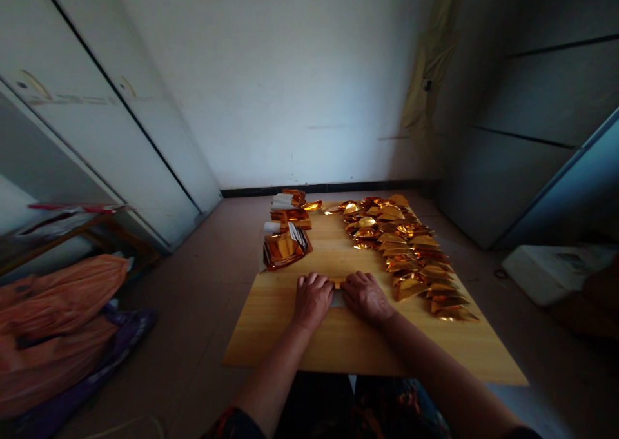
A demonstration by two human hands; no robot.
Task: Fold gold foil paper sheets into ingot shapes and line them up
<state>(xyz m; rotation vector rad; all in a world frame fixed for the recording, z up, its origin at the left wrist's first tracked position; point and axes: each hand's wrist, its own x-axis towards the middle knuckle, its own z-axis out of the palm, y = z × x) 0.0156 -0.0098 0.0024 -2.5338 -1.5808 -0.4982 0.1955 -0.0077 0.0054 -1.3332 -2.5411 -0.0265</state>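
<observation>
At the middle of a low wooden table (271, 323), a small sheet of gold foil paper (337, 284) lies partly folded or rolled, with a pale part showing below its gold strip. My left hand (313, 298) presses on its left end, fingers curled and closed. On the right end, my right hand (366, 296) is closed too, its fingers bent over the paper. Both hands hide most of the sheet. Folded gold foil pieces (406, 252) stand in overlapping rows on the right. Loose gold foil sheets (285, 249) are stacked at the left.
A white wall (300, 104) rises behind the table. Pale cabinets (120, 123) stand at the left, and a large dark cabinet or fridge (522, 129) at the right. Orange cloth or bags (62, 303) lie on the left; a white box (541, 271) sits on the right floor.
</observation>
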